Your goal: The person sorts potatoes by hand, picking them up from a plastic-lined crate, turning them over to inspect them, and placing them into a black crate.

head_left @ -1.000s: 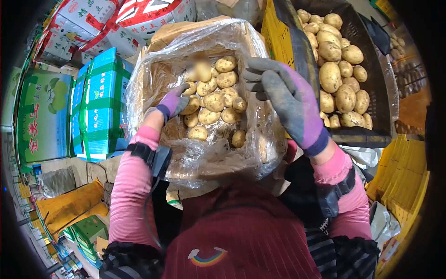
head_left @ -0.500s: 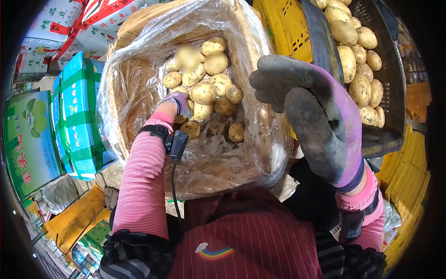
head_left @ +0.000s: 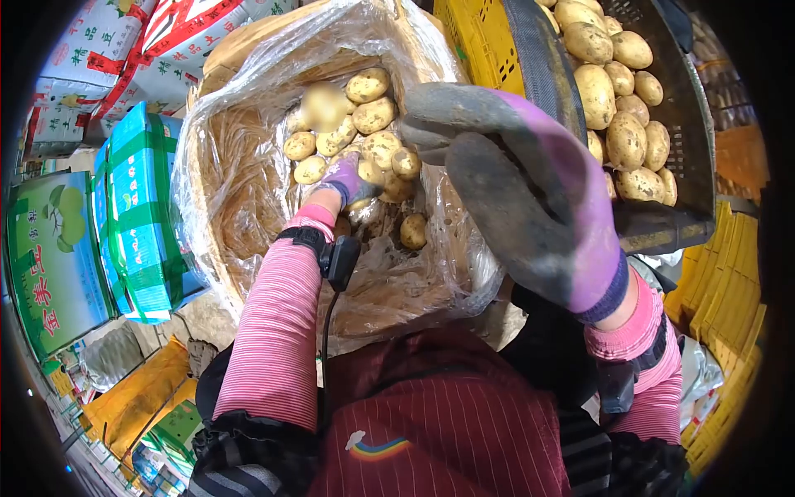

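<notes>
Potatoes (head_left: 380, 149) lie in the far half of a cardboard box lined with clear plastic (head_left: 240, 166). My left hand (head_left: 352, 180), in a purple and grey glove, reaches down into the box with its fingers round a potato (head_left: 370, 173) among the others. A single potato (head_left: 413, 231) lies nearer to me. My right hand (head_left: 522, 182), in a dirty purple and grey glove, hangs over the box's right side, large in view. Its fingers and thumb are apart, with nothing seen between them.
A black crate (head_left: 704, 157) of potatoes stands at the right, beside a yellow crate (head_left: 484, 45). Blue cartons with green tape (head_left: 141, 211) and white-and-red cartons (head_left: 178, 62) stand left. Yellow crates (head_left: 722, 286) are stacked at the far right.
My left hand has moved right and now has its fingers round a potato. My right hand has shifted left over the box's edge. The view has shifted slightly.
</notes>
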A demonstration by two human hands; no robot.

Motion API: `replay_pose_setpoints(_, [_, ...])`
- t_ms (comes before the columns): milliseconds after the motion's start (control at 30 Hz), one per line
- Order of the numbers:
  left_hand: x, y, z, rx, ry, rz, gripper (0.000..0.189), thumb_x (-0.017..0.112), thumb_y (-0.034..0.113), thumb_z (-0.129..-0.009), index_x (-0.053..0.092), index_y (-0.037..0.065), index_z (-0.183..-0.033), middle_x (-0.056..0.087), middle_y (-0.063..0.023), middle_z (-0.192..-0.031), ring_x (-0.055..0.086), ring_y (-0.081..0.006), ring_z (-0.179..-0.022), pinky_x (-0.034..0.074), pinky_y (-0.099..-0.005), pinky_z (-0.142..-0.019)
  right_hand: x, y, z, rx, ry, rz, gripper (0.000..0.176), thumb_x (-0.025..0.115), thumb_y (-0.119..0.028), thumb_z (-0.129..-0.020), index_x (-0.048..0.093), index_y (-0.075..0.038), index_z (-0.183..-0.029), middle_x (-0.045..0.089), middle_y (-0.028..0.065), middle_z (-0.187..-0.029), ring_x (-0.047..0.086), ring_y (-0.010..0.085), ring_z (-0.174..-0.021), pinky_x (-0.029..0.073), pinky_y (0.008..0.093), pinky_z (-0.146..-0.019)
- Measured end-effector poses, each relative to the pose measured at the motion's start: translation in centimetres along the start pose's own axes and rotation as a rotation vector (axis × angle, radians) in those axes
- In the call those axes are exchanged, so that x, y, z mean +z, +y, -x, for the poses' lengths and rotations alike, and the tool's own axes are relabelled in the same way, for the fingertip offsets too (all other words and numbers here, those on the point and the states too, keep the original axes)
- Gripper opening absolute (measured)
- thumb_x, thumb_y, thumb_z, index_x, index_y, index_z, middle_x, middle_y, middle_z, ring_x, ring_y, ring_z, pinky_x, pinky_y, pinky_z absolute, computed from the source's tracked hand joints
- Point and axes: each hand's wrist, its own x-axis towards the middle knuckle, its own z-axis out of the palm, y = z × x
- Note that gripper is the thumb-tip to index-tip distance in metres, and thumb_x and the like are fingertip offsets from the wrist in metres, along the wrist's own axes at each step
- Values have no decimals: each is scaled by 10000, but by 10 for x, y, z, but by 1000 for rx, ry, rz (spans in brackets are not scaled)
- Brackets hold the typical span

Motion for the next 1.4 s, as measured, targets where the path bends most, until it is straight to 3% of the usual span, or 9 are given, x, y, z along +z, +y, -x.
replay_pose_setpoints(267, [-61, 27, 126, 262, -127, 1032, 597, 688, 370, -928, 532, 28, -1393, 620, -137, -1324, 607, -224, -1216, 480, -338, -1024, 0, 11, -14, -169, -117, 263, 294, 611, -104, -980, 643, 14, -1247, 721, 160, -1088, 696, 191, -987, 546, 304, -890])
replay_pose_setpoints(400, [-74, 10, 172, 494, -637, 1678, 576, 528, 462, -1031, 511, 14, -1392, 636, -126, -1294, 649, -197, -1141, 527, -299, -977, 15, 34, -9, -3, -385, 400, 611, 624, -296, -920, 479, -27, -1448, 568, 285, -1365, 527, 398, -1305, 407, 415, -1111])
replay_pose_setpoints(467, [-69, 45, 223, 668, 206, 1022, 661, 432, 552, -1045, 450, 27, -1447, 643, -139, -1285, 646, -200, -1163, 542, -322, -967, 28, 37, 0, -274, -376, 508, 604, 696, -199, -905, 488, -59, -1454, 573, 264, -1381, 531, 384, -1319, 414, 418, -1116])
replay_pose_setpoints(600, [-70, 57, 258, 768, 595, 524, 893, 413, 755, -945, 413, 38, -1477, 651, -138, -1257, 667, -233, -1101, 569, -354, -925, 51, 28, 7, -268, -382, 318, 628, 749, -224, -877, 513, -77, -1440, 610, 235, -1341, 575, 345, -1275, 446, 414, -1081])
replay_pose_setpoints(667, [-83, 54, 266, 437, -355, 1748, 774, 510, 580, -995, 370, 17, -1509, 638, -136, -1284, 674, -220, -1074, 568, -331, -897, 49, 8, 2, 324, -396, 68, 652, 772, -287, -868, 524, -44, -1420, 641, 201, -1286, 613, 274, -1210, 478, 394, -1035])
replay_pose_setpoints(833, [-79, 76, 281, 480, 309, 1400, 629, 428, 495, -1067, 404, 44, -1505, 606, -99, -1355, 648, -207, -1155, 559, -321, -906, 43, 16, 0, 588, -329, -268, 541, 505, -509, -1025, 626, -42, -1271, 687, 45, -1090, 636, 93, -901, 522, 237, -773])
replay_pose_setpoints(967, [-88, 81, 291, 364, 191, 1495, 599, 458, 435, -1071, 383, 49, -1524, 550, -97, -1428, 578, -177, -1257, 492, -320, -1025, 45, 10, 3, 583, -239, -346, 591, 516, -542, -1013, 624, -18, -1264, 698, 21, -1067, 651, 88, -865, 541, 235, -715])
replay_pose_setpoints(1100, [-93, 112, 296, 317, 335, 1225, 603, 408, 469, -1071, 348, 106, -1548, 504, -83, -1448, 642, -178, -1102, 564, -262, -735, 42, 9, 4, 597, -279, -441, 591, 511, -534, -1018, 627, -13, -1270, 701, 22, -1062, 659, 91, -871, 546, 235, -722])
replay_pose_setpoints(1400, [-83, 149, 280, 420, 906, 294, 843, 809, 174, -805, 378, -30, -1500, 509, -214, -1448, 505, -298, -1340, 393, -410, -1126, 39, 11, 13, 361, -141, -97, 426, 587, -364, -1022, 623, 12, -1219, 685, 69, -976, 629, 146, -870, 514, 290, -816])
